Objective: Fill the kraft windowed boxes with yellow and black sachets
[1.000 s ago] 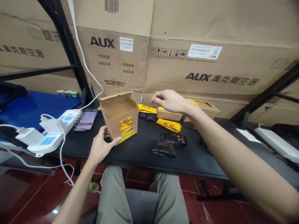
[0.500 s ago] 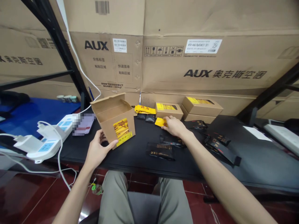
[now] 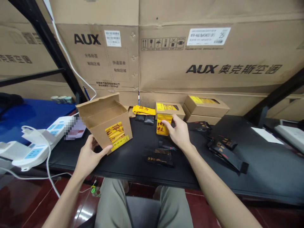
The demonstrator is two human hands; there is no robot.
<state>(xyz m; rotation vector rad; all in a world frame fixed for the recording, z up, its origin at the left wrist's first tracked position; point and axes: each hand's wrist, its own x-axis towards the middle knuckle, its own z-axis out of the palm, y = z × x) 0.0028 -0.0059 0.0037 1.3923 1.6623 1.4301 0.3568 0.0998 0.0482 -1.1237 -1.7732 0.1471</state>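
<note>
Open cardboard box (image 3: 106, 126) on desk (image 3: 128, 171). Left of box: power strip (image 3: 35, 152). Right of box: upright sachet (image 3: 161, 124), flat sachets (image 3: 159, 160) farther along. Behind and right of box: two windowed boxes (image 3: 169, 110). Behind box: stacked shipping cartons (image 3: 209, 76).

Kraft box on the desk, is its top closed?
No, the kraft box stands with its top open and flap raised, its side against the left hand.

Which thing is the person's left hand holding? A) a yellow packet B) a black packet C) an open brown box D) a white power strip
C. The left hand has its fingers and thumb around the lower corner of the open kraft cardboard box.
</note>
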